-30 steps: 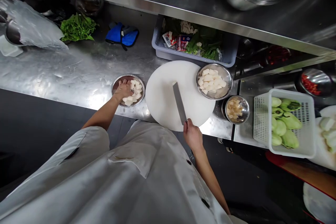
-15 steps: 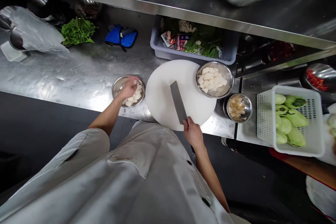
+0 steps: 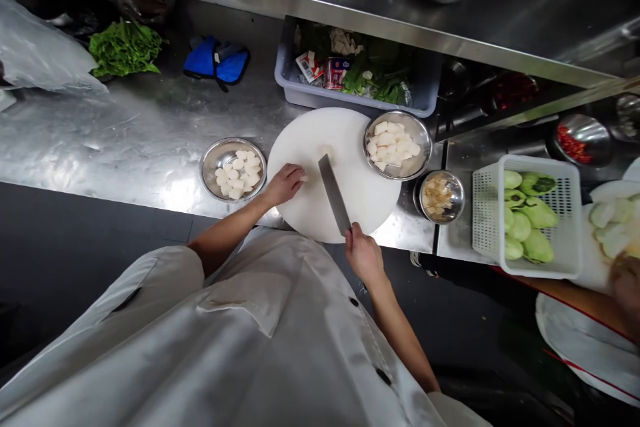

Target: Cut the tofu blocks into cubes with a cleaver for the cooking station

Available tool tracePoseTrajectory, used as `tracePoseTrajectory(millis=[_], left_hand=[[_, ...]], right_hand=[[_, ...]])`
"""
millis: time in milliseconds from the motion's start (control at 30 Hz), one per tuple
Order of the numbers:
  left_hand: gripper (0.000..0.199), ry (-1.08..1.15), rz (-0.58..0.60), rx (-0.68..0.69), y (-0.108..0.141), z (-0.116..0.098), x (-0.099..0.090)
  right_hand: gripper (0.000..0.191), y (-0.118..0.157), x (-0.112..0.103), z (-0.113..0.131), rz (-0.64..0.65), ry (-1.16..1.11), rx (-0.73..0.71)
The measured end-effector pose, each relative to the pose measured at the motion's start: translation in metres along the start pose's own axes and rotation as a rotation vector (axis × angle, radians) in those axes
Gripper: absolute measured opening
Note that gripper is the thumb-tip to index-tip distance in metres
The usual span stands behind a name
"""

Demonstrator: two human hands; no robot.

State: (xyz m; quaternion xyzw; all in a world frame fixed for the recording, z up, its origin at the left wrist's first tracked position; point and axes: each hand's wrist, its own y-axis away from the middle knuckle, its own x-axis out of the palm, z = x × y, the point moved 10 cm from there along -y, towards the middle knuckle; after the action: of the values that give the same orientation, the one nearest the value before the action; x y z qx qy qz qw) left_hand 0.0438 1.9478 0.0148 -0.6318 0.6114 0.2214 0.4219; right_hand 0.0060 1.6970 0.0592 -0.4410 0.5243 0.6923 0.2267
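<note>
My right hand [image 3: 364,253] is closed round the handle of a cleaver [image 3: 335,195], whose blade lies slanted over the round white cutting board [image 3: 357,210]. A pale, blurred piece [image 3: 326,149] shows on the board at the blade's far end. My left hand [image 3: 286,184] is over the board's left side with fingers curled together; a whitish bit shows at the fingertips, too small to name. Left of the board stands a steel bowl [image 3: 206,180] of white peeled pieces [image 3: 235,177]. Another steel bowl [image 3: 425,159] with white chunks [image 3: 391,145] overlaps the board's right edge.
A small bowl of peelings [image 3: 437,196] stands right of the board. A grey-blue bin [image 3: 310,97] holds greens and packets behind it. Further right is a white basket [image 3: 569,213] of green vegetables, and a co-worker's hand [image 3: 626,283]. A steel shelf edge [image 3: 320,10] runs overhead.
My left hand has come out of the left bowl and moved right onto the board. A pale piece now shows by the cleaver's end. The cleaver stays in my right hand; the view has shifted slightly.
</note>
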Motion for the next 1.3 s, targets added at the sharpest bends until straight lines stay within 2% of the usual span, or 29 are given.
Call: tracePoseTrajectory(millis=[200,333,533,633,733,800,900,933,1000,1067,1133,1200,1300], left_hand=[[0.021,0.008,0.04,-0.006,-0.001,-0.003,0.005],[0.019,-0.013,0.041,0.0,0.0,-0.003,0.009],[0.011,-0.051,0.039,0.064,0.002,-0.012,0.009],[0.012,-0.055,0.021,0.07,-0.002,-0.017,0.009],[0.014,-0.029,0.016,0.07,-0.002,-0.019,0.005],[0.021,-0.026,-0.022,-0.013,0.008,-0.008,-0.009],[0.03,-0.144,-0.061,-0.311,0.049,0.033,-0.043],[0.034,-0.206,-0.023,-0.412,0.067,0.049,-0.052],[0.047,-0.311,0.142,-0.545,0.104,0.075,-0.061],[0.066,-0.356,0.342,-0.583,0.132,0.093,-0.057],[0.08,-0.356,0.485,-0.59,0.146,0.105,-0.047],[0.087,-0.342,0.536,-0.624,0.147,0.115,-0.039],[0.092,-0.327,0.521,-0.67,0.138,0.125,-0.035]], right_hand=[[0.023,0.013,-0.02,0.023,0.045,0.1,-0.093],[0.019,0.009,-0.024,0.032,0.101,0.107,-0.133],[0.019,-0.012,-0.008,0.037,0.147,0.091,-0.109],[0.021,-0.02,0.007,0.035,0.079,0.041,-0.119],[0.026,-0.02,0.018,0.021,-0.052,-0.057,-0.11],[0.03,-0.015,0.021,0.012,-0.135,-0.106,-0.132],[0.034,-0.003,0.023,0.012,-0.158,-0.115,-0.254],[0.034,0.0,0.024,0.014,-0.133,-0.097,-0.298],[0.031,0.003,0.025,0.019,-0.061,-0.045,-0.356],[0.028,0.0,0.025,0.022,0.001,-0.003,-0.358],[0.026,-0.007,0.023,0.022,0.032,0.012,-0.314],[0.025,-0.014,0.02,0.022,0.043,0.006,-0.261],[0.025,-0.021,0.018,0.023,0.05,-0.013,-0.225]])
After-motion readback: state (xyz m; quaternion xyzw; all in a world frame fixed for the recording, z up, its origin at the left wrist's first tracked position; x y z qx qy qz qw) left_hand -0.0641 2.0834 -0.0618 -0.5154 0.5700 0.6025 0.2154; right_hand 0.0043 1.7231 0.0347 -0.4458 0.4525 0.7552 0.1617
